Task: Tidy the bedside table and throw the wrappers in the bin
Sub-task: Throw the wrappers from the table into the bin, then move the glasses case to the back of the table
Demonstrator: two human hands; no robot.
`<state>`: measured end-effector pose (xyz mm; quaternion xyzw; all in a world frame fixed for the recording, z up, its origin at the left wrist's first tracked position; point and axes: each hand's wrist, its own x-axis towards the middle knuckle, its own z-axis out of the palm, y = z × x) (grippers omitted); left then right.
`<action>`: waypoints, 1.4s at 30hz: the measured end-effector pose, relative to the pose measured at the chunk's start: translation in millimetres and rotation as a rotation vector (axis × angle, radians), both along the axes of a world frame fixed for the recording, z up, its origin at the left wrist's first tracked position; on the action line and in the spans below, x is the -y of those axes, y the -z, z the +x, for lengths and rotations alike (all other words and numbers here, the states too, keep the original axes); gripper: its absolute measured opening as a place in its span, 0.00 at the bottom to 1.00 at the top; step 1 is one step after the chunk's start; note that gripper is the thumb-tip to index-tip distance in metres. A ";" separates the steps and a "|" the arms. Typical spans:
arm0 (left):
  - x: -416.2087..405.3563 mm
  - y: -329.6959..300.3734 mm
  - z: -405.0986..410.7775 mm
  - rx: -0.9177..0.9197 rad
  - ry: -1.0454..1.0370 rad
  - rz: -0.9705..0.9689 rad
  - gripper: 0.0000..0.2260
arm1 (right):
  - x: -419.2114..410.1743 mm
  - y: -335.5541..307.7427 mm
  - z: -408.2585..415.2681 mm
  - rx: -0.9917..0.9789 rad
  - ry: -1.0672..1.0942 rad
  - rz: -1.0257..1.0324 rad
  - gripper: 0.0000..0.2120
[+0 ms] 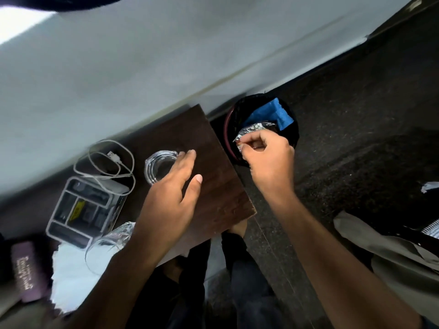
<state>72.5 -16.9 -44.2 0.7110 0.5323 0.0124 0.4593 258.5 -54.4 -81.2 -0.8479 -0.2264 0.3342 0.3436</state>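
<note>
A crumpled silver foil wrapper (pixel 254 129) is hanging over the black-lined bin (pixel 229 129), standing at the dark wooden bedside table's (pixel 213 186) two o'clock corner.

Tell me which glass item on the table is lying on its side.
The clear drinking glass at the table's near left, over the white paper, lies tipped over. The ribbed glass dish by the left hand sits upright, mouth up.

Bare forearms without sleeves, dark trousers (pixel 249 281), bare feet (pixel 237 227) below
</note>
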 end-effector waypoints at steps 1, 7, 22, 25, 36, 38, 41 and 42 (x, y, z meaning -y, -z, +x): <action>3.2 -0.5 -8.7 0.000 -0.031 0.014 0.22 | -0.7 -5.0 -9.1 -0.008 -0.020 0.020 0.05; 18.0 -10.4 -63.2 -0.052 -0.146 0.122 0.19 | -4.3 -23.6 -60.9 -0.022 -0.121 0.088 0.03; 59.4 -36.4 -166.9 0.044 -0.433 0.095 0.19 | -4.7 -50.2 -180.0 0.053 -0.430 0.087 0.05; 63.9 -35.8 -182.2 0.036 -0.449 0.095 0.18 | -5.3 -51.9 -197.1 0.032 -0.440 0.083 0.02; 80.1 -32.8 -235.2 0.042 -0.535 0.112 0.19 | -11.8 -59.7 -249.6 0.014 -0.524 0.091 0.01; 81.9 -33.0 -245.8 0.062 -0.568 0.106 0.19 | -13.3 -61.2 -260.5 0.008 -0.554 0.100 0.01; 85.2 -32.2 -262.5 0.067 -0.602 0.097 0.18 | -15.1 -62.0 -277.7 -0.006 -0.634 0.097 0.03; 87.4 -32.7 -269.8 0.062 -0.617 0.100 0.18 | -15.3 -62.1 -285.7 -0.017 -0.667 0.095 0.04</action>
